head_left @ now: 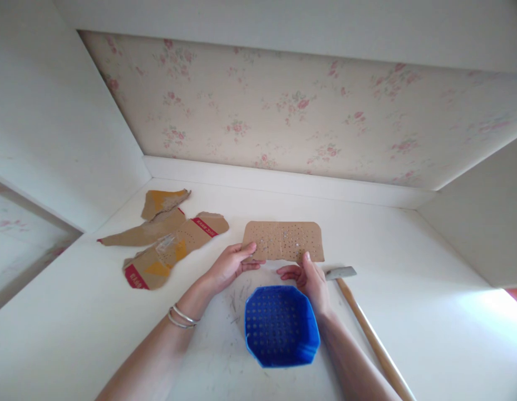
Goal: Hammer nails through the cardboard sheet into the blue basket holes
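Note:
A brown cardboard piece [275, 240], dotted with many small holes, is held up between my two hands. My left hand [233, 264] pinches its lower left corner, thumb on top and fingers beneath. At the lower right edge my right hand [310, 281] grips it, thumb over the face and the other fingers curled below. Nearer to me, between my forearms, sits a blue plastic basket [281, 326] with a perforated bottom. Just right of my right hand lies a hammer [367, 328], its metal head near my wrist and its wooden handle running toward me.
Torn cardboard scraps [170, 236] with red and yellow print lie on the left of the white tabletop [392, 278]. Small dark marks or debris show left of the basket. White panels enclose the sides, and a flowered wall [279, 117] stands behind.

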A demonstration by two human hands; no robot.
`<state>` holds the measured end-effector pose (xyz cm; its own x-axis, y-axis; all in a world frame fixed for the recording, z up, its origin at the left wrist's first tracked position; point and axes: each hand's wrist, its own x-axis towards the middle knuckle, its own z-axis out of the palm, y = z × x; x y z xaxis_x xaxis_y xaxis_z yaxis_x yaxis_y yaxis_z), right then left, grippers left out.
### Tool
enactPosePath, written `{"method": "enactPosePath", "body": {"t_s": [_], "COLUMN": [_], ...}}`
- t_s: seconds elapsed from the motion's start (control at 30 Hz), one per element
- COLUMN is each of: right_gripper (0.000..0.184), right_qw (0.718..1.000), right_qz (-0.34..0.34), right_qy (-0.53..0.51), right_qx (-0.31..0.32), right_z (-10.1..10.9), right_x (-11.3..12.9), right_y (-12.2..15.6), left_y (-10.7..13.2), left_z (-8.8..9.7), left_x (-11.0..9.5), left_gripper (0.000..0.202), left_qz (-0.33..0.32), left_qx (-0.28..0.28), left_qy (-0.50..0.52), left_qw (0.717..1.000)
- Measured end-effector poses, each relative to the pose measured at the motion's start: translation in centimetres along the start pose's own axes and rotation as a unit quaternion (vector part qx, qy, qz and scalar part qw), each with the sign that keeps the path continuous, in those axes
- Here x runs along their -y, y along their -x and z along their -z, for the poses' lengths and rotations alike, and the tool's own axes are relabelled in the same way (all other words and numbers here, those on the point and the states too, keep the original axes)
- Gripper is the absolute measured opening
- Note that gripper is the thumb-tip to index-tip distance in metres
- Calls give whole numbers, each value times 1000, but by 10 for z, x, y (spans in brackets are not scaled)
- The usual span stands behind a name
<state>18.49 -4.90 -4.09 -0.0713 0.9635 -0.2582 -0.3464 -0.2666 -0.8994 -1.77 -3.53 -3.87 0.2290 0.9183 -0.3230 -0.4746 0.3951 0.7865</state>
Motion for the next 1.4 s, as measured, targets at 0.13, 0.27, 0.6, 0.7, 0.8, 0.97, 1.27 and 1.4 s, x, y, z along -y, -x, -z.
{"method": "enactPosePath", "body": {"t_s": [0.13, 0.27, 0.6, 0.7, 0.8, 0.97, 1.27, 1.4], "right_gripper": [47, 49, 38, 33, 31, 36, 45, 45], "right_qw": [1000, 1000, 999, 996, 995, 996, 999, 1000], "right_qz": [0, 2, 3, 10, 10, 5, 17, 3], "right_qy": [8, 18, -49, -88, -103, -93, -24, -19], "right_qx": [1, -2, 9, 3, -11, -12, 15, 19], "right_z": [1, 1, -1, 0, 1, -2, 1, -1], "right_x": [0, -1, 4, 4, 5, 9, 3, 5], "right_y": [0, -1, -1, -4, -6, -5, -1, 1], "left_y": [1, 0, 0, 0, 0, -2, -3, -2], "left_z": [2, 3, -2, -3, -5, -6, -9, -9], "left_x": [1, 1, 0, 0, 1, 3, 8, 8], "left_gripper": [23, 23, 19, 18, 19, 24, 34, 30], "left_qz": [-8, -6, -1, -5, -12, -46, -111, -118], "left_qx": [4, -1, -14, -21, -25, -39, -87, -94], "left_qy": [-14, -21, -24, -33, -42, -59, -148, -242], "left_qw": [1000, 1000, 1000, 999, 999, 996, 979, 958]}}
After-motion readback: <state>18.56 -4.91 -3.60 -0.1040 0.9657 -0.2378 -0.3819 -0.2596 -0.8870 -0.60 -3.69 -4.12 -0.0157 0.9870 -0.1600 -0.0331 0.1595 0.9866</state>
